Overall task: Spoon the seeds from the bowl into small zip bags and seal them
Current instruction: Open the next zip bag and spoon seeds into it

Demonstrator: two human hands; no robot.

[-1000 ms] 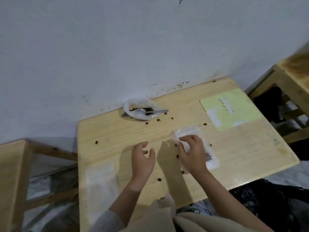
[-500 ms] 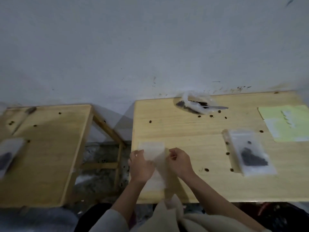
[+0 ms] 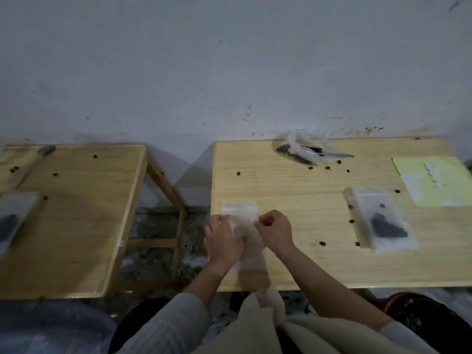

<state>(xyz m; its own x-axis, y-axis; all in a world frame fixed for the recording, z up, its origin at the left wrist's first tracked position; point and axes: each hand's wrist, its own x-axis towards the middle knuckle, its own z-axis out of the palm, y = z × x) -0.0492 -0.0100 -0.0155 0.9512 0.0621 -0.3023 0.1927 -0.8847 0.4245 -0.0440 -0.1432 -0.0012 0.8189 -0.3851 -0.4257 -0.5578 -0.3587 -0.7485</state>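
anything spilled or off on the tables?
Yes. Loose seeds lie scattered over the right table, some near the filled bag, a few on the left table and the floor between. The seed container looks like crumpled plastic, not clearly a bowl.

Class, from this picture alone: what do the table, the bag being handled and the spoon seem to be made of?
Table: pale wood, matt; grain lines show.
Empty bag: thin clear plastic, slightly cloudy; the tabletop shows through.
Spoon: grey, faint sheen; metal or plastic, unclear.
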